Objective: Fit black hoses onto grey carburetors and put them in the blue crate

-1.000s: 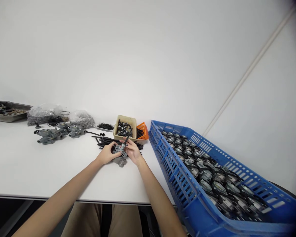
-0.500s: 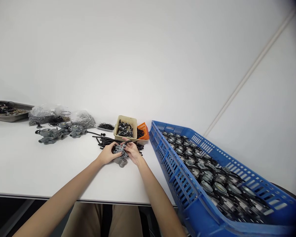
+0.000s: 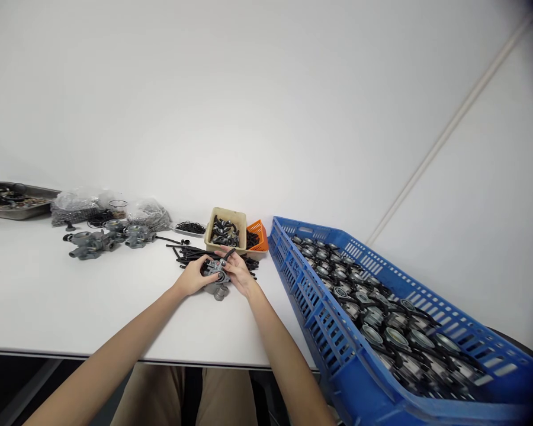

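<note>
Both of my hands meet over a small grey metal carburetor on the white table. My left hand is wrapped round its left side. My right hand grips its right side, and its fingers pinch a short black hose that sticks up from the top of the part. A pile of black hoses lies just behind my hands.
A blue crate full of grey metal parts stands at the right. A beige bin and an orange bin hold black pieces. Assembled carburetors, plastic bags and a grey tray sit at the far left.
The black hose in my right fingers dipped to the part and now sticks up again; both hands stayed on the carburetor.
</note>
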Available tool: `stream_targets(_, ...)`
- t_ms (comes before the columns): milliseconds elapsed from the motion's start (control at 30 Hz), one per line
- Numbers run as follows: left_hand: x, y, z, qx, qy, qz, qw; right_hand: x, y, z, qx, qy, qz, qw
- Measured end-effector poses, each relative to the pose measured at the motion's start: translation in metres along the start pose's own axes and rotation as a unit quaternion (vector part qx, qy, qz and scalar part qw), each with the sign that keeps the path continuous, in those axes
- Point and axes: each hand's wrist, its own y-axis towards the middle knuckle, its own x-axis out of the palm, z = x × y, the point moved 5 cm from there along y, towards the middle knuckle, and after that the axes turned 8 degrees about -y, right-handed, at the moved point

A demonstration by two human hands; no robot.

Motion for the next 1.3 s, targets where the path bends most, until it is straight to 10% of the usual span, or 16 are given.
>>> stream_targets(1067,-0.0001,0.0004,-0.0032,-0.005,0.007,-0.001,1.000,-0.0018,-0.0012,-0.0044,-0.009,-0.037,-0.010,0.999)
stream_targets(1300,0.0012,0.0007,-0.0029,0.011,-0.007,0.002,1.000,-0.0090,0.0083,0.0019,-0.055,-0.106,0.089,0.989)
